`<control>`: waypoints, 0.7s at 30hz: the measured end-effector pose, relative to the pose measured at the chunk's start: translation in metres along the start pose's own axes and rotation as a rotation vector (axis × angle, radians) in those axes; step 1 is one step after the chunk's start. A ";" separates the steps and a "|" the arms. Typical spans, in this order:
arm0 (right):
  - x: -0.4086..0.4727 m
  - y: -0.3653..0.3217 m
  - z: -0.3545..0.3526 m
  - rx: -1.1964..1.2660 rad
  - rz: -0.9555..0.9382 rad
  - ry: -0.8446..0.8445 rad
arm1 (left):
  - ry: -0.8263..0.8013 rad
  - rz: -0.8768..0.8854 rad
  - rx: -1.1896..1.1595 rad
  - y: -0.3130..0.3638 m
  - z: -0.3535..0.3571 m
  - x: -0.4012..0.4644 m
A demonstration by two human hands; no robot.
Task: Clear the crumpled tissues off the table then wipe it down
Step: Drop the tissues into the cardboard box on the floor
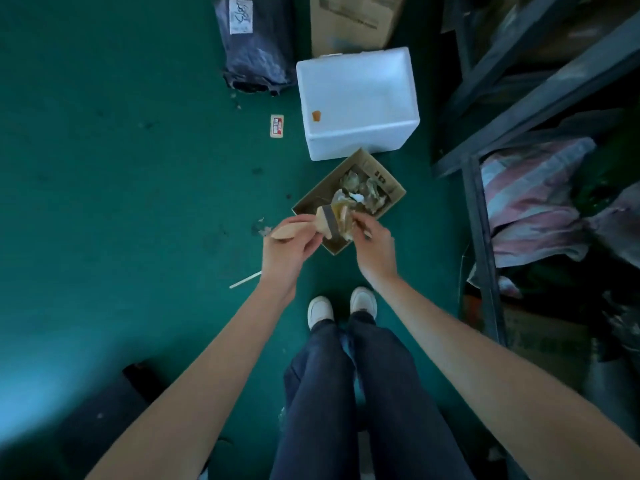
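Fingers, left hand (pixel 289 242): curled round the wooden handle of a brush (pixel 313 226), gripping it, with the handle end sticking out to the left of the fist.
Fingers, right hand (pixel 375 237): pinched together on a wad of crumpled tissue (pixel 343 216) at the brush's bristle end; a thin dark item projected beneath these fingers, too small to identify.
Crumpled tissue, position: between the two hands, touching the brush head, held above the near corner of an open cardboard box (pixel 388 180) on the floor.
Box contents: more crumpled tissues (pixel 360 187), brownish and white, lying inside the box.
White foam box (pixel 360 98): standing open on the green floor (pixel 121 150) just beyond the cardboard box, with a small orange scrap on its inner wall.
Other floor items: a dark plastic parcel (pixel 254 46) with a label, a second carton at the top edge, a small red-and-white card (pixel 276 126), a thin white stick (pixel 245 279).
Hidden or unclear: brush bristles were covered by the tissue; the metal shelving (pixel 540 95) at right was dark, its contents hard to make out; no table appeared in the view.
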State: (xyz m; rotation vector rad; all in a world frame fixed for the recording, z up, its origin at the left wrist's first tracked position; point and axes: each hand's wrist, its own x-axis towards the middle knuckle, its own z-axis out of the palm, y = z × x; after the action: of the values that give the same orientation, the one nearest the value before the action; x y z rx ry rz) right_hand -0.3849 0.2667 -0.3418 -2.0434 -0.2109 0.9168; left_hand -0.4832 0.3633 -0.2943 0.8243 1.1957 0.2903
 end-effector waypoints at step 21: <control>0.228 0.231 0.089 0.386 0.480 -0.089 | -0.001 0.569 1.032 -0.230 -0.040 0.272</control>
State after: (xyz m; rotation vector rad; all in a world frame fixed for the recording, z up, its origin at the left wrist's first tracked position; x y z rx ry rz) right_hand -0.3229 0.2861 -0.6722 -1.7159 0.4013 1.2317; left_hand -0.4673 0.3866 -0.6515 2.0726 1.0551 0.1081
